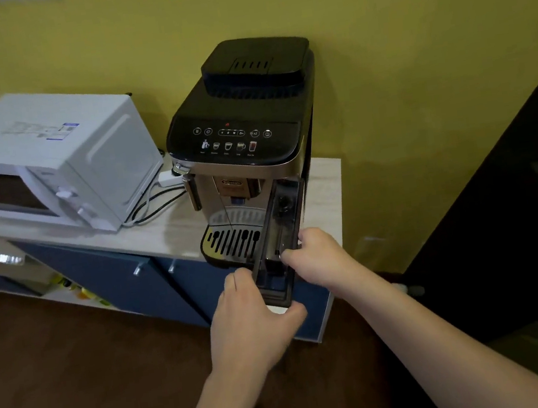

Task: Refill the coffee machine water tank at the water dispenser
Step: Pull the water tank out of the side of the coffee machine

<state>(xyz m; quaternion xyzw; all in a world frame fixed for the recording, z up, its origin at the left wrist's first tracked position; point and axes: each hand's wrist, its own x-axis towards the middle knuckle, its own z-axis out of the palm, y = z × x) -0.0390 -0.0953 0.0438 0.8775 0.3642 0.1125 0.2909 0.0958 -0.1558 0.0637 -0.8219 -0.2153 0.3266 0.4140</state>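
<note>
While the water tank [273,237] is sticking partway out of the front right side of the coffee machine [244,131], both hands are gripping it. It is hanging past the edge of the countertop [148,233], its front end lower than the end still inside the housing. The left hand [255,318] is cupping the front lower corner, fingers curling up the left wall and thumb pressing under the base. The right hand [315,256] is pinching the top right rim, fingers clenching over the edge.

As a judgement, the risk lies in the tilt: if the rear end is still catching in its slot, a pull at this angle could jam it or drag the whole machine toward the edge. Once it comes free, its weight will be landing suddenly on the left palm, and any water left inside could be sloshing forward onto the floor. Keeping it level would be helping.

The tank is looking like a tall, narrow box of dark smoky plastic, see-through, with a round fitting showing near its top inside. Whether it is holding any water I cannot tell.

Beside it the drip tray [231,243] is jutting forward, and further left a white microwave [46,161] is sitting on the same counter, above blue cabinet doors [110,283].
</note>
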